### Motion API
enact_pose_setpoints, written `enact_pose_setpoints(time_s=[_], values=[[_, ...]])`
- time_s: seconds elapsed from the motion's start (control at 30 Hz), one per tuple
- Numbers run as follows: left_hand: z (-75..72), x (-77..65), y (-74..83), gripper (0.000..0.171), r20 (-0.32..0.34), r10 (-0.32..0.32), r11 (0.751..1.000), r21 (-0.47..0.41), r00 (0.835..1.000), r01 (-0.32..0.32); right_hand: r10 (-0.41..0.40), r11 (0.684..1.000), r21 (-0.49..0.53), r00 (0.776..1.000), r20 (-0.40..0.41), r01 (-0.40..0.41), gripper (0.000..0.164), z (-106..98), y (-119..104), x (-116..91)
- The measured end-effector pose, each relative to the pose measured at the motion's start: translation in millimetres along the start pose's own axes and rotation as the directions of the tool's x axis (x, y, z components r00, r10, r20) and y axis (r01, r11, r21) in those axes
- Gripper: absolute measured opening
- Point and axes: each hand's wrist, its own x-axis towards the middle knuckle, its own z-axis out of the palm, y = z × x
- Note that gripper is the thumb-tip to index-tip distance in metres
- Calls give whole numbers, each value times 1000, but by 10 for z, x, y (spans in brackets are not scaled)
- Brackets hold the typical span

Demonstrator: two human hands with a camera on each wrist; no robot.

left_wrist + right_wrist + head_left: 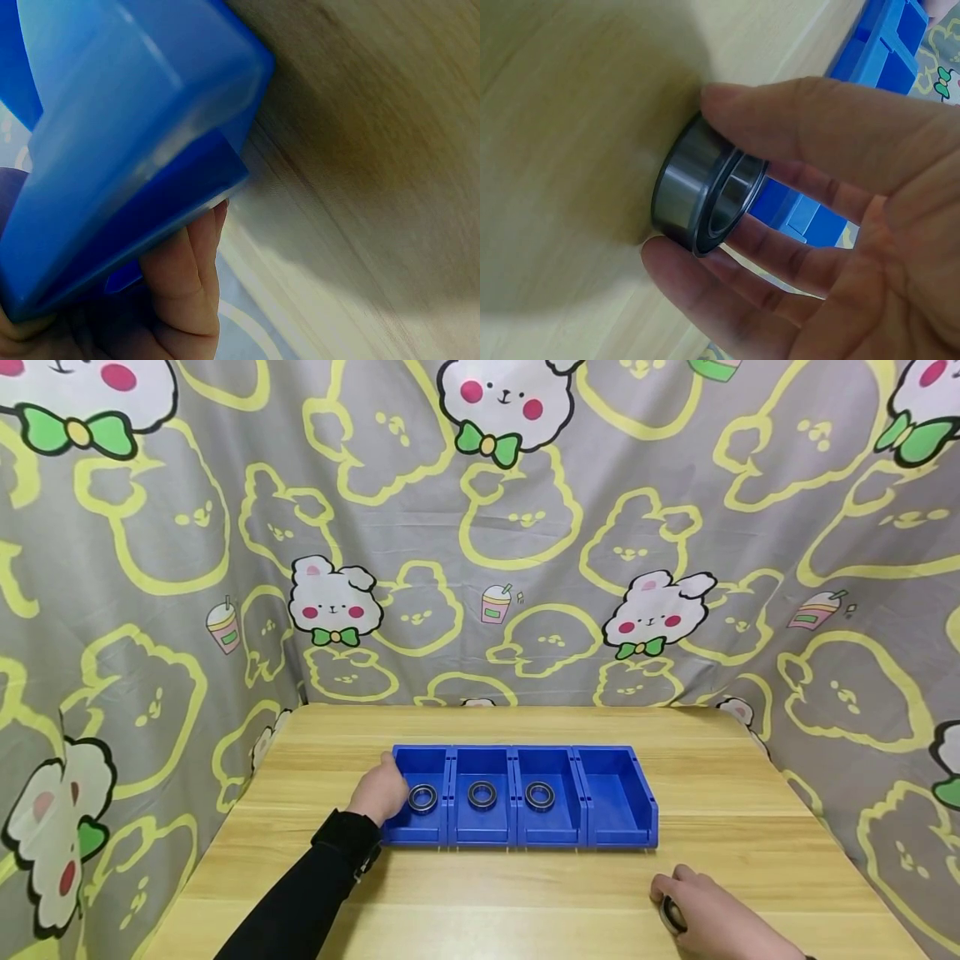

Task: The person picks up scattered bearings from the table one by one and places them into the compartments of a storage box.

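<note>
In the head view, a row of blue plastic bins (621, 838) stands on the table. One ring-shaped ball bearing lies in each of the three left compartments: the leftmost bearing (423, 798), the second bearing (482, 795) and the third bearing (540, 797). The right-hand compartment (613, 787) holds none. My left hand (378, 791) grips the side wall of the leftmost bin (127, 127), fingers curled at its edge. To the right and nearer me, my right hand (712, 910) holds another bearing (686, 184) between thumb and fingers, tilted close to the tabletop.
The light wooden table (525, 902) extends around the bins on every side. A patterned grey curtain (420, 527) hangs behind the table and along both sides.
</note>
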Motion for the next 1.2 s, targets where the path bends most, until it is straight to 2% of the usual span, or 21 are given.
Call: enact_pose_setpoints(time_s=[0.1,0.23,0.37,0.43,0.5,0.57,0.6,0.63,0.83,0.97,1.07,1.2], values=[[-5,-7,-3,64,-8,0,1000,-2,1000,0,18,1000,0,1000,3,-18,39,9,-18,11],[2,-15,-1,63,-18,8,1000,3,1000,-8,-3,1000,-1,1000,1,3,37,2,0,3],[16,-16,9,65,-5,3,1000,2,1000,-3,-122,992,-16,992,-24,122,29,-72,75,-48],[16,-11,15,66,1,-3,1000,-8,1000,3,-240,970,-62,967,-81,236,28,-146,119,-66],[8,-7,20,66,10,-14,1000,-15,1000,14,-339,938,-133,930,-144,321,29,-251,131,-72],[-5,-4,24,67,14,-22,1000,-17,1000,22,-413,904,-206,888,-200,374,35,-373,111,-55],[-10,-3,21,67,15,-23,1000,-21,1000,24,-435,892,-233,874,-216,386,37,-442,88,-42],[-15,0,19,67,15,-26,999,-24,1000,26,-437,889,-252,871,-225,382,38,-511,51,-28],[-38,14,28,67,17,-30,999,-26,999,31,-411,898,-279,876,-252,340,38,-972,-192,84],[-48,15,37,69,22,-27,999,-31,999,28,-408,896,-295,879,-247,333,36,-1219,-364,253],[-47,8,35,70,33,-34,999,-37,999,35,-384,902,-294,899,-211,316,35,-1289,-492,410],[-37,-10,28,70,47,-43,998,-36,998,45,-350,911,-289,922,-168,293,36,-1251,-590,627]])
